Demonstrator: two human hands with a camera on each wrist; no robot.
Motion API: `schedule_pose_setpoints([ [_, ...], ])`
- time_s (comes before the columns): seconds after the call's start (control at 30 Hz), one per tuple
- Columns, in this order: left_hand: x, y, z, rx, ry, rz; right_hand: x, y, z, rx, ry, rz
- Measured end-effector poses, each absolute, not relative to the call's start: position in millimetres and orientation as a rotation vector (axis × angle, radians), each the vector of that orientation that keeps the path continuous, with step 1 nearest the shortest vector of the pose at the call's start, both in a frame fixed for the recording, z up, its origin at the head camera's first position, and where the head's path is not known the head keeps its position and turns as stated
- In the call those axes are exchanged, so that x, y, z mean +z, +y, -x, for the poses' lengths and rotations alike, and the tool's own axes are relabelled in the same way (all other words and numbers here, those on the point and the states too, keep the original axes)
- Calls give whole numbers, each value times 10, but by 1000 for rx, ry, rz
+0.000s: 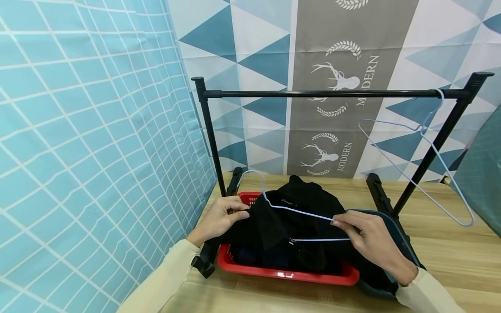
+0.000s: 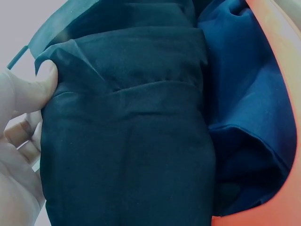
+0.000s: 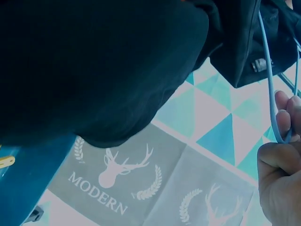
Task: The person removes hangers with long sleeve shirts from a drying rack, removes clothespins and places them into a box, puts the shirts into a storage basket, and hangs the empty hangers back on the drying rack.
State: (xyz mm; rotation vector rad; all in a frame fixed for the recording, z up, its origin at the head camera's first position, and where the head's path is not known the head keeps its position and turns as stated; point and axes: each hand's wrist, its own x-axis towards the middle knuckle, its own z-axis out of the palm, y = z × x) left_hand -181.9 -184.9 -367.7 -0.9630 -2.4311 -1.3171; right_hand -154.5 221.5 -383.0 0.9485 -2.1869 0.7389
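Note:
My left hand (image 1: 223, 217) pinches the edge of a black garment (image 1: 274, 224) between thumb and fingers. In the left wrist view, the thumb lies on its seamed dark cloth (image 2: 127, 141). A light blue wire hanger (image 1: 301, 211) runs partly inside the garment, its hook up at the left. My right hand (image 1: 369, 239) pinches the hanger's right end; the right wrist view shows the bent wire (image 3: 269, 80) between thumb and fingers. A small metal piece (image 1: 291, 241) shows on the garment. Beneath lies a red basket (image 1: 289, 274) holding dark clothes.
A black rack (image 1: 332, 94) stands on the wooden table (image 1: 442, 221), its bar above the hands. Another blue hanger (image 1: 422, 128) hangs from the bar's right end. A dark blue basket (image 1: 403, 237) sits right of the red one. Patterned sheeting covers the back and left.

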Motion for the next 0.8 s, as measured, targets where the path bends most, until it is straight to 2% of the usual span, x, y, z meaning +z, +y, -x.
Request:
schedule_pose_setpoints([
  [0.8, -3857, -2063, 1835, -1264, -2461, 926, -3831, 2709, 1518, 680, -2260, -769],
])
